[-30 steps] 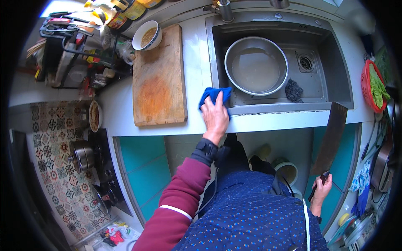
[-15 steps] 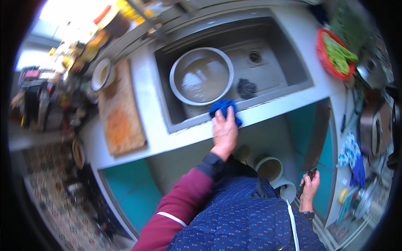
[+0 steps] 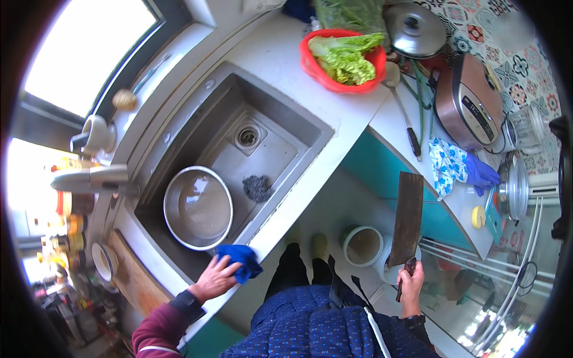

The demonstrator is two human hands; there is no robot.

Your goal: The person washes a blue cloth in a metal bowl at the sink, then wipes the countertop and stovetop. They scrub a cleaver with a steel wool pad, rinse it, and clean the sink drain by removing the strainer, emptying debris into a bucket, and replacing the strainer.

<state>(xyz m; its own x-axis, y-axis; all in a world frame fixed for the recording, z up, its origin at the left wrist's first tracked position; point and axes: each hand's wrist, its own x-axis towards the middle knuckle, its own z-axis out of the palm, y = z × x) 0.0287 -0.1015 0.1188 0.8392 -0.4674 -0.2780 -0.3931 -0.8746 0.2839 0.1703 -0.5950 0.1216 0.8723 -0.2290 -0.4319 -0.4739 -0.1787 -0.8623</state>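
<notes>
My left hand (image 3: 216, 279) is closed over a bunched blue cloth (image 3: 243, 262) at the sink's front edge. Just beyond the cloth, a round metal basin (image 3: 171, 225) of cloudy water stands inside the grey sink (image 3: 271, 140). A dark scouring pad (image 3: 257, 188) lies on the sink floor beside the basin. Out to the right, my right hand (image 3: 412, 286) grips the dark handle of a cleaver (image 3: 407, 215). Its broad, brownish blade points upward and away from me, in front of the teal cabinet.
A red plastic basket (image 3: 317, 67) with leafy lettuce (image 3: 349, 56) sits behind the sink. Rightward are a ladle (image 3: 399, 101), a pot lid (image 3: 416, 30), a rice cooker (image 3: 470, 104) and a purple glove (image 3: 478, 172). A bucket (image 3: 362, 246) stands below; a cutting board (image 3: 134, 271) lies left.
My view has swung to the right, bringing more of the right counter and the cleaver into sight. Left hand and cloth stay at the sink's front edge; the right hand still holds the cleaver.
</notes>
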